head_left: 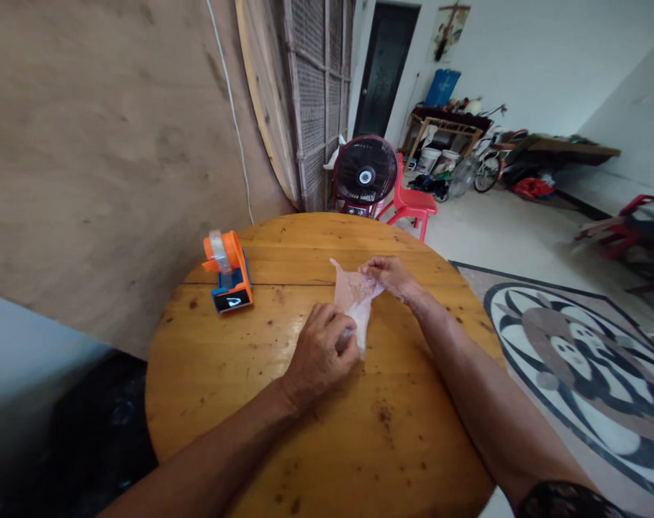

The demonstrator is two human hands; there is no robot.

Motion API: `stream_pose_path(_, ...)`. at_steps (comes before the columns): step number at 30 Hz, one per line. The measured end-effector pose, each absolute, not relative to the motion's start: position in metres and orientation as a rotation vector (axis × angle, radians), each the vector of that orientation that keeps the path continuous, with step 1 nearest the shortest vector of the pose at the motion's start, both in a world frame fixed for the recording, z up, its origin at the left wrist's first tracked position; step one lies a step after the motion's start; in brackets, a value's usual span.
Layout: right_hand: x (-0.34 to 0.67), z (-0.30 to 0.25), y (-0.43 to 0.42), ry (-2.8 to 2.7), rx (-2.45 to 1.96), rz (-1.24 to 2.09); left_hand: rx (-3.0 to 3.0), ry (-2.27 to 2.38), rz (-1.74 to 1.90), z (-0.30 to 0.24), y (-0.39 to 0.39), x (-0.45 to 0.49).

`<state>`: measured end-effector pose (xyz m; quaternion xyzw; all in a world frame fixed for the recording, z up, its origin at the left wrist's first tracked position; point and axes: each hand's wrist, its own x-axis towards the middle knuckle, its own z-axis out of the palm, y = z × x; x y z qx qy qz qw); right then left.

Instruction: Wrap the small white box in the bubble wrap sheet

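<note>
A crumpled, pinkish-white wrapping sheet (351,291) is between my hands over the middle of the round wooden table (240,403). It looks thin and textured, and a narrow corner sticks out at its far left. My left hand (327,342) is closed on the near part, fingers curled over something greyish and partly hidden. With fingertips pinched together, my right hand (388,277) grips the sheet's far right corner. An orange and blue tape dispenser (243,277) with a roll of clear tape stands to the left, apart from both hands.
Beyond the table's far edge stand a dark round fan (365,173) and a red plastic chair (416,201). A large wooden board (116,144) leans close on the left. A panda-patterned floor inlay (580,360) lies to the right.
</note>
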<state>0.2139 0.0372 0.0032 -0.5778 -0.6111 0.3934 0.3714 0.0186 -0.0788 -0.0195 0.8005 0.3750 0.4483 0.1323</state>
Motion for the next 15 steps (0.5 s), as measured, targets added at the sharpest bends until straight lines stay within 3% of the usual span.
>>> stream_pose_path(15,0.2045,-0.0007,0.0360,-1.445,-1.464,0.974,2.328,1.088,1.297,-0.0185,-0.0790,0.0184)
